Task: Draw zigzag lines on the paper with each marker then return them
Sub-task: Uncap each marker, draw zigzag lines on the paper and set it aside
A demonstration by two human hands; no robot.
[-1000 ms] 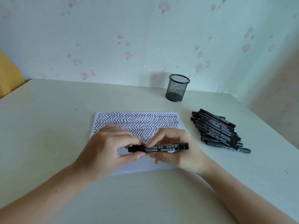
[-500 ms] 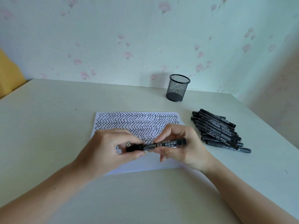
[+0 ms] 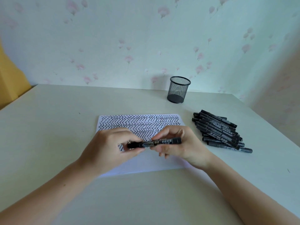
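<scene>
Both hands hold one black marker [image 3: 154, 143] level above the paper [image 3: 139, 124], near the middle of the surface [image 3: 48, 127]. The left hand [image 3: 107, 148] pinches its left end with curled fingers; the right hand [image 3: 178, 143] pinches the barrel. A marker pile [image 3: 219, 129] lies near the right edge, a mesh cup [image 3: 178, 90] stands upright at the far edge.

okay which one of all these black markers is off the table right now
The marker held level over the paper, gripped by the left hand and right hand. All others lie in the pile on the table's right side.
</scene>
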